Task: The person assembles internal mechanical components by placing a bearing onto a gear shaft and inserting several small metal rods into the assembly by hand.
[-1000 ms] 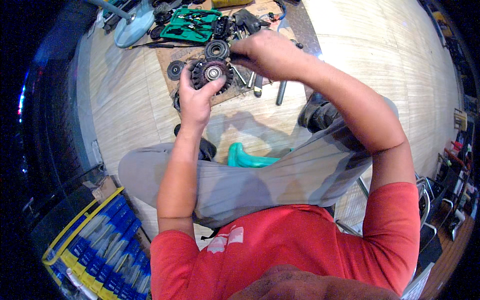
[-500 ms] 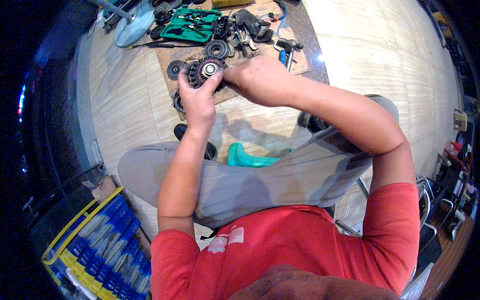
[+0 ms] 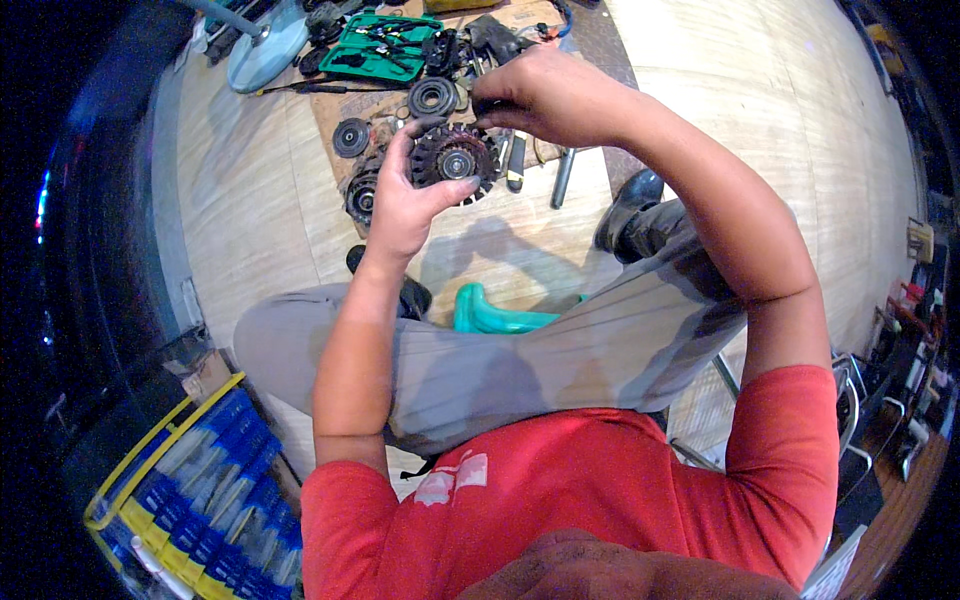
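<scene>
My left hand (image 3: 412,205) grips a dark, round finned rotor (image 3: 457,160) by its edge, thumb low and fingers at the top. Its face, with a shiny round centre, is turned up toward me. My right hand (image 3: 535,95) is apart from the rotor, above and to its right, fingers curled together over the cluttered board; whatever they pinch, if anything, is hidden. Just beyond the rotor lies a black ring-shaped pulley (image 3: 432,97). A smaller black disc (image 3: 351,138) sits to the left, and another round dark part (image 3: 361,200) rests partly behind my left hand.
At the back of the cardboard (image 3: 330,105) is an open green tool case (image 3: 375,47) with pliers. A dark-handled tool (image 3: 516,162) and a grey metal bar (image 3: 563,178) lie on the right. A round pale-blue stand base (image 3: 268,50) is at far left; a turquoise object (image 3: 500,313) lies between my legs.
My right hand has come off the rotor and moved up and right. The rotor has shifted slightly right and nearer, its broad face showing more. The dark-handled tool has come into sight.
</scene>
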Demonstrator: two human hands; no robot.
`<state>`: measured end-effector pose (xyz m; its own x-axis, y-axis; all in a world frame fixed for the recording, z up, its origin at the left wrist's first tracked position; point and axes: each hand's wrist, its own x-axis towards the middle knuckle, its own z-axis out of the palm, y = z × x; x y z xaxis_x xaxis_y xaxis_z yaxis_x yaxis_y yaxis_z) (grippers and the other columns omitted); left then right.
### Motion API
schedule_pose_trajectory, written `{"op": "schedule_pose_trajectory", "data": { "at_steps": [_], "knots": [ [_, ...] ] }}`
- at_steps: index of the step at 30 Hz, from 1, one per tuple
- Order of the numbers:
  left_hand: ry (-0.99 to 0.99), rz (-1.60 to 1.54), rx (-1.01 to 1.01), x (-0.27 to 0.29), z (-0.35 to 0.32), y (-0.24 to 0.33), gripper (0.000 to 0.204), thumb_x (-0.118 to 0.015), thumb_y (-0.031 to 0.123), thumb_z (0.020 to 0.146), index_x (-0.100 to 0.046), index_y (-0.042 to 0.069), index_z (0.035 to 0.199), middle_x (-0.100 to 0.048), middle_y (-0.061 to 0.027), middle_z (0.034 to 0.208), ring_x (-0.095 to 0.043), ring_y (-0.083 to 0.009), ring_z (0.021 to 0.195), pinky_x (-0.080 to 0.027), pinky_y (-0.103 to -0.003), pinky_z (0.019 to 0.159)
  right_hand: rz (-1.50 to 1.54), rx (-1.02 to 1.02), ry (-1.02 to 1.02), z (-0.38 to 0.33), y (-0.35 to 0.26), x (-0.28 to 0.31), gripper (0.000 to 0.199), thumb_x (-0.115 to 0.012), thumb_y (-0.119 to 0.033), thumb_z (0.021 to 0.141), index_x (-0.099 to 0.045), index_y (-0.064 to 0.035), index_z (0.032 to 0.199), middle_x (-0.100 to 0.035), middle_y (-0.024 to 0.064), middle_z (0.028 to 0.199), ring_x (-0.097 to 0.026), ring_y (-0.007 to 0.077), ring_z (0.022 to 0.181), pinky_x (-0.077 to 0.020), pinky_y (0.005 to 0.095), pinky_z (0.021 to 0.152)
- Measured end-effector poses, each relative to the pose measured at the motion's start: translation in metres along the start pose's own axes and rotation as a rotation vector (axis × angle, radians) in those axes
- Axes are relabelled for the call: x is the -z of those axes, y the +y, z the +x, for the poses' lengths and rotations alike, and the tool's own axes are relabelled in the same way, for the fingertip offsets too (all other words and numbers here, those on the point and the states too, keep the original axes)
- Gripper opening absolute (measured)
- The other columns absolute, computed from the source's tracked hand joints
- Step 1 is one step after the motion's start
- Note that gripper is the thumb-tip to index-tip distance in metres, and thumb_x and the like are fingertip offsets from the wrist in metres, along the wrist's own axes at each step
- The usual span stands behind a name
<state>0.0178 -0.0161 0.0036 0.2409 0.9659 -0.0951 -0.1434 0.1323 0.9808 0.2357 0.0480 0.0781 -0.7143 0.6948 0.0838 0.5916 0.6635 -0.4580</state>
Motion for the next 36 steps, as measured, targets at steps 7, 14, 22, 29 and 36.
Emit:
{"op": "schedule_pose_trajectory", "data": {
  "at_steps": [7,14,22,29,36],
  "knots": [
    [0.292,-0.157,-0.051,-0.002,0.009,-0.014,0.053,-0.073,0.003,0.079,-0.043,-0.003,0.122,-0.061,-0.0105,0.107,-0.062,-0.0171,0.095,-0.050,-0.029,0.085,-0.128,-0.067,0.071,-0.006,-0.022,-0.029,0.013,-0.057,-0.019,0.084,-0.064,-0.0088,0.089,-0.068,0.0171,0.075,-0.068,0.0360,0.072,-0.0542,0.0489,0.062],
    [0.277,-0.374,0.051,-0.009,0.002,-0.012,0.052,-0.069,-0.002,0.080,-0.041,-0.003,0.124,-0.061,-0.0122,0.107,-0.063,-0.0196,0.095,-0.053,-0.032,0.085,-0.062,-0.039,0.047,-0.006,-0.036,-0.047,0.013,-0.062,-0.019,0.083,-0.060,-0.0075,0.087,-0.065,0.0149,0.071,-0.065,0.0360,0.068,-0.0507,0.0481,0.060],
    [-0.098,-0.110,0.072,0.005,-0.004,0.007,0.075,-0.080,0.003,0.064,-0.044,0.000,0.130,-0.060,-0.0099,0.115,-0.060,-0.0184,0.104,-0.050,-0.032,0.091,0.009,0.001,0.017,-0.002,-0.009,0.006,0.015,-0.067,-0.019,0.082,-0.062,-0.0051,0.086,-0.063,0.0168,0.076,-0.063,0.0377,0.077,-0.0483,0.0471,0.066],
    [0.049,-0.093,0.078,0.000,0.002,0.004,0.070,-0.078,0.004,0.070,-0.043,-0.001,0.130,-0.061,-0.0108,0.113,-0.061,-0.0178,0.099,-0.051,-0.031,0.087,-0.135,-0.054,0.103,-0.004,-0.016,-0.002,0.014,-0.062,-0.022,0.083,-0.061,-0.0081,0.083,-0.065,0.0149,0.074,-0.065,0.0370,0.075,-0.0504,0.0495,0.064],
    [0.262,-0.462,0.087,-0.005,0.005,0.001,0.038,-0.065,-0.001,0.084,-0.047,0.002,0.116,-0.063,-0.0094,0.103,-0.065,-0.0203,0.092,-0.057,-0.032,0.078,-0.144,0.035,0.145,-0.012,-0.040,-0.039,0.010,-0.055,-0.016,0.082,-0.059,-0.0070,0.084,-0.067,0.0139,0.075,-0.068,0.0328,0.072,-0.0541,0.0456,0.057]
  ]
}}
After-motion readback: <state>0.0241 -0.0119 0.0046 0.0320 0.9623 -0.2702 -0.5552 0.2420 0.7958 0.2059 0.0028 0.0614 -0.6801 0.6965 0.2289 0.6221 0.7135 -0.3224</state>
